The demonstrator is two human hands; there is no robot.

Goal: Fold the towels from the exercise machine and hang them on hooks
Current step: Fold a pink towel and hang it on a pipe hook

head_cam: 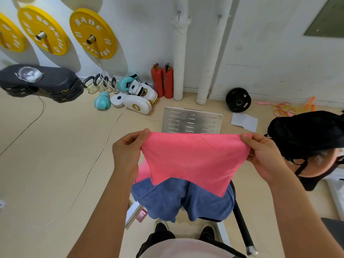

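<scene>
We held the bright pink cloth towel stretched out in front of us, its upper edge pulled taut between both hands. Our left hand pinched the towel's upper left corner, thumb on top and fingers curled behind the cloth. Our right hand gripped the upper right corner in the same way, with the cloth bunched between thumb and fingers. The two hands were well apart, the whole width of the towel between them. The towel hung down from that edge in an uneven shape, one lower point dropping toward the right.

Beneath it a dark blue terry towel lay draped over part of the white-framed exercise machine, with the pink towel's lower edge overlapping it in our view. Our black shoes showed below, on the pale beige floor.

Against the white wall stood two red fire extinguishers, and near them lay turquoise and white boxing gloves. Yellow weight plates hung on wall pegs at the upper left. A slotted metal plate lay on the floor beyond the towel, and a black weight plate leaned at the wall's foot.
</scene>
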